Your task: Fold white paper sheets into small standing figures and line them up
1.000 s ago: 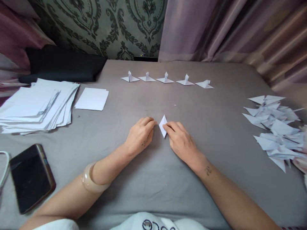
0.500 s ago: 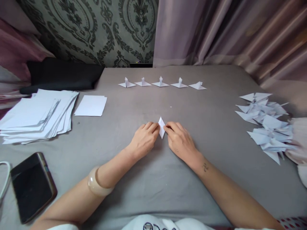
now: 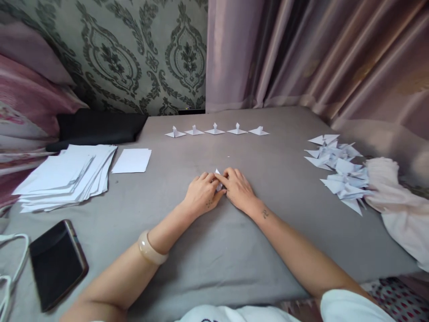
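Observation:
A small white folded paper (image 3: 217,171) lies on the grey cloth surface, mostly covered by my fingers; only its tip and a bit of its middle show. My left hand (image 3: 202,193) has its fingers closed on the paper's left side. From the right, my right hand (image 3: 238,188) pinches the same paper, its forefinger laid across the upper part and touching my left fingers. Further back, several white origami figures (image 3: 215,129) stand in a row, each with a small upright point.
Left are a stack of white sheets (image 3: 63,179), a small pile of square paper (image 3: 132,161) and a phone (image 3: 57,264) beside a white cable (image 3: 20,257). A heap of folded paper pieces (image 3: 346,172) lies right, against a pale cloth (image 3: 395,201). Black fabric (image 3: 100,129) sits far left.
My right hand has moved in over the paper, its forefinger now across it, so less of the diamond shape shows. The camera view has tilted up and turned right.

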`<move>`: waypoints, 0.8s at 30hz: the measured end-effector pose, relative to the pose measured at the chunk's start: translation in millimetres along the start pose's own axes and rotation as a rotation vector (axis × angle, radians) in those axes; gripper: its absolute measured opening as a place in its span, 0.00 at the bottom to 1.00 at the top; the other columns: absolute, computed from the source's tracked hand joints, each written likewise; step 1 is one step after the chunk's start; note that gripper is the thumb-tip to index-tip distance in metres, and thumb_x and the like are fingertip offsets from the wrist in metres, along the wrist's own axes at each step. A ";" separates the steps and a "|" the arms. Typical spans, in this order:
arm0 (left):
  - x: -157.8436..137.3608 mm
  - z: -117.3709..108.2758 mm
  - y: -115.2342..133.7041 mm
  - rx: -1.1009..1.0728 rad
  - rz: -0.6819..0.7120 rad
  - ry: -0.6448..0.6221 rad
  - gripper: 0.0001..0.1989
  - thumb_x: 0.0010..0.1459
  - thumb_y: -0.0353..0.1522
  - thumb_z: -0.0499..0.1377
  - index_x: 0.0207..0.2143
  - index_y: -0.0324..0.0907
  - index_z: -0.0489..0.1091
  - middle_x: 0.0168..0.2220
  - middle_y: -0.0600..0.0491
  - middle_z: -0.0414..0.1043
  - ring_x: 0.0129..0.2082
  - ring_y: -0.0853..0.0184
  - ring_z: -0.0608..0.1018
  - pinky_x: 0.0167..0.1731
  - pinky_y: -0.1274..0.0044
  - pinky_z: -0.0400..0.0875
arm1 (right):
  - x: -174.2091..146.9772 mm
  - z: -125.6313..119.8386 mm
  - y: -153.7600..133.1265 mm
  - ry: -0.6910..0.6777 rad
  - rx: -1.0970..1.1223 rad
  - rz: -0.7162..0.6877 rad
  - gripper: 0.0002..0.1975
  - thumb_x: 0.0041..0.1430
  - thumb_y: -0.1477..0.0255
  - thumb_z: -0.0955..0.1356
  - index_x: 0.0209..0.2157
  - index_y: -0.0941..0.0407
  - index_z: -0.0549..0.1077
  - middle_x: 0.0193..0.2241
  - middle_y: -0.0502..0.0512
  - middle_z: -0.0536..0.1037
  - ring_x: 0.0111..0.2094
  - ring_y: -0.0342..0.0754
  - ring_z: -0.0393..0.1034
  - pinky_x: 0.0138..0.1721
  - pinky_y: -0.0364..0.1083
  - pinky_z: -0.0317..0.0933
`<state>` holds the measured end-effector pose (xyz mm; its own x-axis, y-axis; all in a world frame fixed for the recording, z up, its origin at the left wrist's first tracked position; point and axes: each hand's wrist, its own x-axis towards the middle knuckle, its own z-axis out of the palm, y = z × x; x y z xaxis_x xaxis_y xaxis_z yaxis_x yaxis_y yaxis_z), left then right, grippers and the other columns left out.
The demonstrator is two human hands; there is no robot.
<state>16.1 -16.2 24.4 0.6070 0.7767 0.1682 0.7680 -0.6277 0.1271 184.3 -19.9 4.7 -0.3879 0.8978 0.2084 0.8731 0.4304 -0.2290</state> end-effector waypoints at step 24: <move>-0.7 10.2 10.7 -0.752 -0.504 0.289 0.14 0.56 0.36 0.53 0.29 0.37 0.76 0.29 0.48 0.75 0.35 0.60 0.77 0.40 0.70 0.70 | 6.5 5.0 18.1 0.176 1.012 0.524 0.19 0.58 0.78 0.62 0.51 0.57 0.67 0.45 0.61 0.77 0.42 0.45 0.74 0.45 0.48 0.68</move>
<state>25.9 -22.9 15.7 0.0888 0.9855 0.1448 0.5313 -0.1698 0.8300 196.1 -5.8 -2.9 0.0686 0.9973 -0.0262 0.2475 -0.0424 -0.9680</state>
